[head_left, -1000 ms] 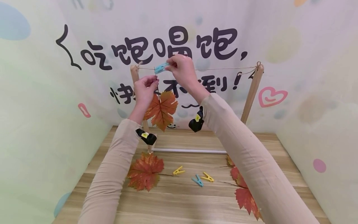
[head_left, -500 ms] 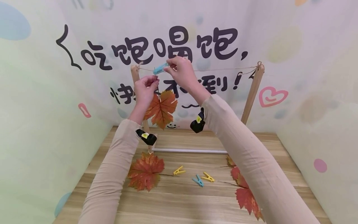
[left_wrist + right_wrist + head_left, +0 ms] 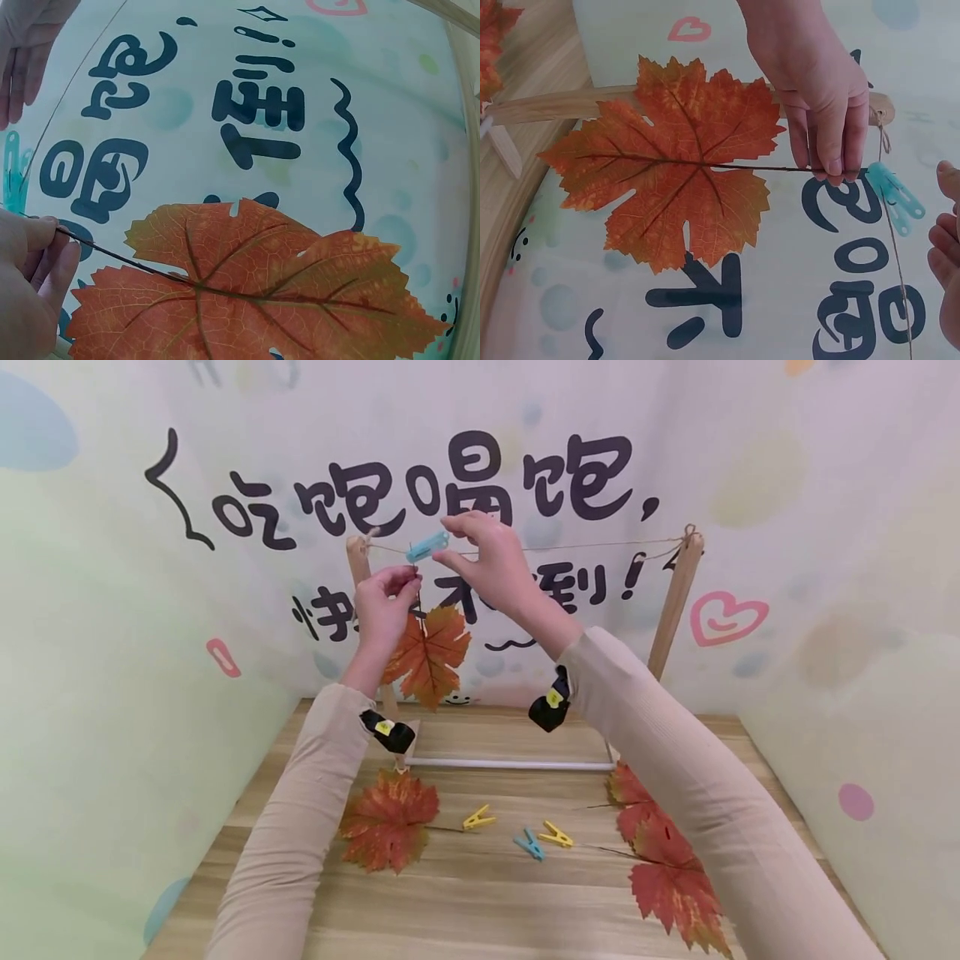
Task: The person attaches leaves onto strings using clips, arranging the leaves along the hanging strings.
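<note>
My left hand [image 3: 383,603] pinches the thin dark stem [image 3: 757,169] of an orange artificial leaf [image 3: 429,653], which hangs below the fingers. Just above that pinch, a light blue clothespin [image 3: 426,547] sits on the twine [image 3: 592,545] with the stem's upper end at its jaws. My right hand [image 3: 495,560] is beside the clothespin's handles, thumb and fingers spread apart. In the right wrist view a gap shows between the right fingers [image 3: 943,240] and the blue handles [image 3: 906,210].
Wooden posts [image 3: 675,606] carry the twine, with a white bar [image 3: 510,765] low between them. On the wooden table [image 3: 480,910] lie a red-orange leaf [image 3: 392,820] at left, more leaves [image 3: 671,885] at right, two yellow clothespins [image 3: 478,817] and one blue clothespin [image 3: 529,843].
My right thumb and fingers have let go of the blue clothespin and spread, the forearm shifting slightly right. The clothespin stays on the twine. My left hand keeps its pinch on the stem.
</note>
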`<state>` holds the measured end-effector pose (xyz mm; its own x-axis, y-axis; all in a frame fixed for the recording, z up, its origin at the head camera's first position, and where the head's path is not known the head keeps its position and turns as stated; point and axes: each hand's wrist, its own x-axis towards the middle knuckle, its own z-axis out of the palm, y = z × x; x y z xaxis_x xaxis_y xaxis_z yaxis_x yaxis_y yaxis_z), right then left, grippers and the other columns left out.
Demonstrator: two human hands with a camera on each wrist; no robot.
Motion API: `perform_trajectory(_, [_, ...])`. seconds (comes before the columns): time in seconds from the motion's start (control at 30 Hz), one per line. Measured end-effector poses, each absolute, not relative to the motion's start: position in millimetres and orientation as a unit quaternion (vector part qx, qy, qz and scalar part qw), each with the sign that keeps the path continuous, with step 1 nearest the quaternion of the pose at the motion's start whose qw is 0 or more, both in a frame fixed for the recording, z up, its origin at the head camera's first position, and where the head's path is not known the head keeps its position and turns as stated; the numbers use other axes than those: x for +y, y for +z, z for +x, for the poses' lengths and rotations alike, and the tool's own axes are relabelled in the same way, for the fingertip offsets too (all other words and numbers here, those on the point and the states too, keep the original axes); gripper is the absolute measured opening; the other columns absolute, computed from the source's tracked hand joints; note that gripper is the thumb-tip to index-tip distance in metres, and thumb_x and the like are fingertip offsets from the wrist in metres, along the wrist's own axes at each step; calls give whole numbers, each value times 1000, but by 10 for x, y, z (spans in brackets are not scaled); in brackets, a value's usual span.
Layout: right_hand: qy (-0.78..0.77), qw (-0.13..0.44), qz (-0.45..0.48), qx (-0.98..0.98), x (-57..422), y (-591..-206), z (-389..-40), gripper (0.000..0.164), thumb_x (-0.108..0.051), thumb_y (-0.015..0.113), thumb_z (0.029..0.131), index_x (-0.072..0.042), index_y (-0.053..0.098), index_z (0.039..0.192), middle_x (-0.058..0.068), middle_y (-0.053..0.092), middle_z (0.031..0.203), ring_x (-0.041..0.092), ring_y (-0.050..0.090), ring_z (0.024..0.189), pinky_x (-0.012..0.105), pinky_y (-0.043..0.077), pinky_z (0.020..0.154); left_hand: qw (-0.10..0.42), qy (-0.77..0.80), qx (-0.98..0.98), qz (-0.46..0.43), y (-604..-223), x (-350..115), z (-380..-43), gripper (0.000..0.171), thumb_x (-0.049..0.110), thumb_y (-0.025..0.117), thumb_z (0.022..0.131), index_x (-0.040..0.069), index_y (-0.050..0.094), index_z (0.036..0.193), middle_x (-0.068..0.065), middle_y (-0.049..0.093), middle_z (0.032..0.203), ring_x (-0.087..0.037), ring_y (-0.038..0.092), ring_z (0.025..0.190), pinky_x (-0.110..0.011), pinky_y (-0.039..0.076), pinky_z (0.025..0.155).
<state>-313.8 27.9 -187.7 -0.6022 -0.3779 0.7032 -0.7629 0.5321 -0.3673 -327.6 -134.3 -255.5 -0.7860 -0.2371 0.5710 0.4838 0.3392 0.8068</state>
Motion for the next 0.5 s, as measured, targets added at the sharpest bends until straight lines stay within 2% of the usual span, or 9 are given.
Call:
perform_trajectory(0.3, [337, 288, 349, -825, 452, -1962, -3040, 41, -18, 68, 81, -1, 59, 118, 10, 61, 113, 18, 54, 104, 21, 41, 90, 318, -558, -761, -88, -2578, -1408, -3302, 19, 5, 63, 84, -3, 67, 100, -16, 67, 97, -17, 62, 81, -16, 48, 71])
perform_trajectory(0.5, [328, 312, 357, -817, 638, -2089, -2980, 40, -15, 71, 78, 0, 60, 114, 11, 62, 109, 20, 56, 102, 25, 44, 89, 356, -554, -748, -87, -2587, -1434, -3257, 18, 4, 63, 83, -3, 67, 99, -15, 68, 93, -16, 63, 80, -14, 44, 67])
